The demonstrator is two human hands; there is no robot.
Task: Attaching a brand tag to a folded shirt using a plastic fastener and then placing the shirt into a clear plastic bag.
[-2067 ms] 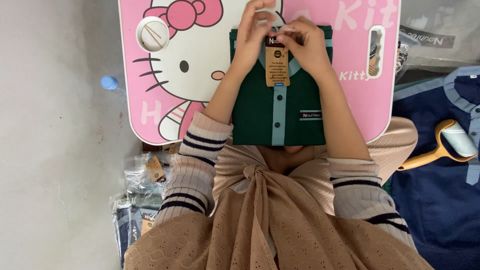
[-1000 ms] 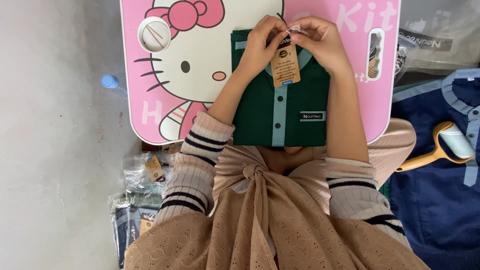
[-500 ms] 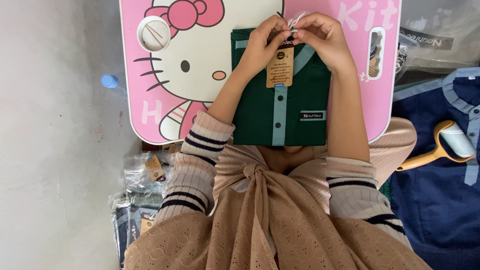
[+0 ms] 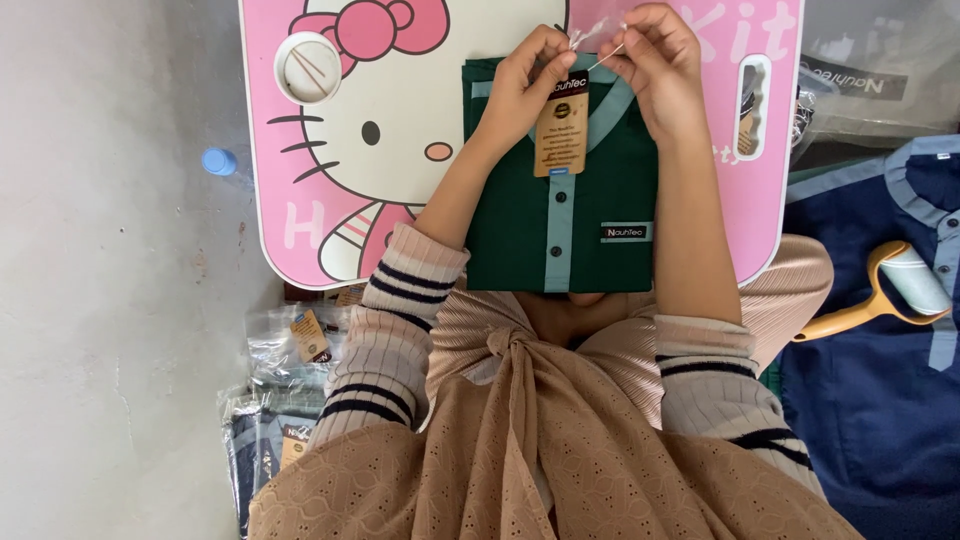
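A folded dark green shirt point(image 4: 600, 205) with a light blue placket lies on a pink lap table point(image 4: 330, 215) printed with a cartoon cat. A brown paper hang tag point(image 4: 560, 130) hangs at the shirt's collar. My left hand point(image 4: 520, 85) pinches the top of the tag. My right hand point(image 4: 655, 70) pinches a thin clear plastic tie point(image 4: 600, 40) stretched between both hands above the collar.
A round cup recess point(image 4: 308, 68) with thin sticks sits in the table's top left. A lint roller point(image 4: 885, 290) lies on a navy shirt point(image 4: 890, 400) at right. Bagged garments point(image 4: 285, 380) pile at lower left. A blue bottle cap point(image 4: 218, 161) rests on the concrete floor.
Both hands rose from the collar toward the table's far edge, and the tag lifted with them. The plastic tie is now drawn out between the fingers.
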